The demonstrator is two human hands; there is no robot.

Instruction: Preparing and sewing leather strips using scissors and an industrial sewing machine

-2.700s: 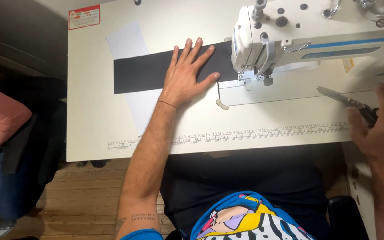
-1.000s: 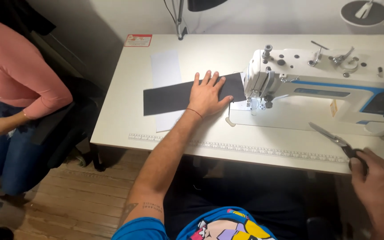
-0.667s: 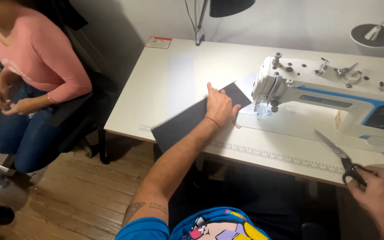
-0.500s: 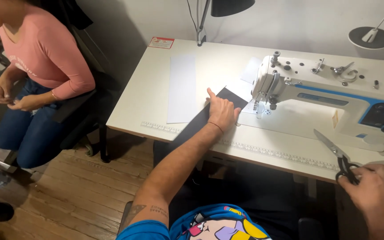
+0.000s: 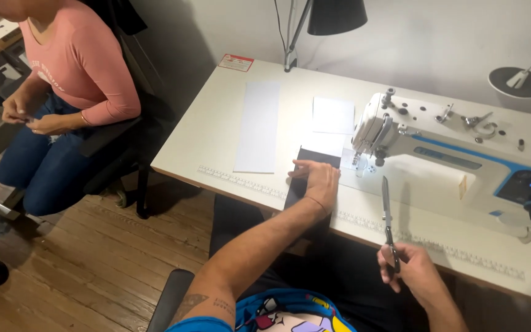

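Note:
My left hand [image 5: 318, 181] lies flat, fingers closed, on a dark fabric strip [image 5: 306, 173] that runs from beside the needle toward the table's front edge and hangs over it. My right hand [image 5: 410, 270] is off the front edge of the table, gripping scissors [image 5: 387, 215] by the handles, blades pointing up and away over the tabletop. The white sewing machine [image 5: 456, 160] stands just right of the fabric, its needle head [image 5: 367, 138] close to the strip's far end.
A long white strip [image 5: 258, 126] and a smaller white piece [image 5: 333, 115] lie on the white table [image 5: 216, 117]. A ruler strip [image 5: 241, 179] lines the front edge. A black lamp [image 5: 333, 15] stands behind. A person in a pink top [image 5: 75, 67] sits at left.
My left hand has swung the dark fabric from lying crosswise to pointing toward me, over the table edge. My right hand with the scissors has moved left, closer to the machine.

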